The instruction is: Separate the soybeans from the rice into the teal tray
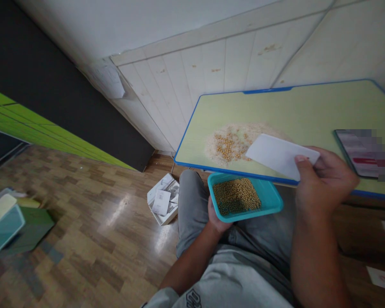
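Note:
My left hand [217, 219] grips a turquoise plastic tub [272, 201] by its left side, just below the table's front edge. Inside the tub lies a heap of soybeans [237, 194], mostly toward the left. Between thumb and fingers of my right hand [324, 175] is a white card [272, 154], held over the tabletop. Its left tip reaches the right side of a pile of pale grains [259, 128], which look like rice. More soybeans [227, 145] are mixed into that pile. The fingers of my left hand under the tub are hidden.
The pale green table [308, 107] has a blue rim and stands by a white panelled wall [208, 64]. A phone [359, 154] lies at its right. On the wooden floor are a white box [163, 201] with papers and, far left, a green bin [32, 231].

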`<state>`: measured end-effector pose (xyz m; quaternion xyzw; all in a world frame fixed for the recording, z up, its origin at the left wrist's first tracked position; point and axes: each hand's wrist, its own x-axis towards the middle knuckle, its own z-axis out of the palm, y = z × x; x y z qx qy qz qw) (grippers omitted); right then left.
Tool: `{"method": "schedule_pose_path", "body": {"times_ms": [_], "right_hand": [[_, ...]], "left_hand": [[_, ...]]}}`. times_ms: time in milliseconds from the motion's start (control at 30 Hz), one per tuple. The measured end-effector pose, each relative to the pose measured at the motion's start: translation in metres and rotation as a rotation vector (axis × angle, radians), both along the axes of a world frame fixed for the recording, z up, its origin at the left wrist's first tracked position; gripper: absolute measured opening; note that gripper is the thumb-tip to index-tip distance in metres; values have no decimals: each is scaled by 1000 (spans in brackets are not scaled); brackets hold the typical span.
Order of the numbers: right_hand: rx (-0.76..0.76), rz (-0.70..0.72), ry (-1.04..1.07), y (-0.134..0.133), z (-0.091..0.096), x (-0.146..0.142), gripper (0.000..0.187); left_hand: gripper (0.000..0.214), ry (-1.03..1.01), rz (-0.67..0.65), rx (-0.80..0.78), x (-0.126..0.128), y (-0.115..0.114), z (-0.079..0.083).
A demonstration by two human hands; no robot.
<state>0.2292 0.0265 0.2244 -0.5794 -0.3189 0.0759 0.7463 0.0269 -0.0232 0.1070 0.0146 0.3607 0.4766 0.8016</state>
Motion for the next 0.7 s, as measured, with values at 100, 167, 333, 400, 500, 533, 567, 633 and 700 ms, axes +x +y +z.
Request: {"method": "schedule_pose_path", "body": {"times_ms": [100, 167, 333, 400, 500, 533, 567, 633, 700], "right_hand": [[2, 31, 5, -1, 1, 0, 26], [23, 49, 14, -1, 2, 0, 26], [52, 41, 48, 0, 1, -1, 25], [40, 52, 51, -1, 1, -1, 25], [22, 72, 53, -2, 1, -1, 25], [22, 77, 58, -2, 1, -1, 25], [23, 80, 63, -2, 2, -2, 25], [25, 78, 65, -2, 2, -2, 25], [25, 68, 63, -1, 1, -1, 24]], "left_hand": [[42, 16, 9, -37, -2, -1, -1], [41, 29, 11, -42, -3, -1, -5], [45, 19, 13, -9, -2, -1, -15], [49, -15, 16, -9, -1, -2, -17], [53, -82, 18, -21, -1, -2, -21], [54, -96, 18, -31, -2, -1, -21], [53, -107, 18, -38, -2, -1, -22], [52, -122, 12, -28, -2, 1, -20], [53, -138, -12, 7, -2, 2, -15]]}}
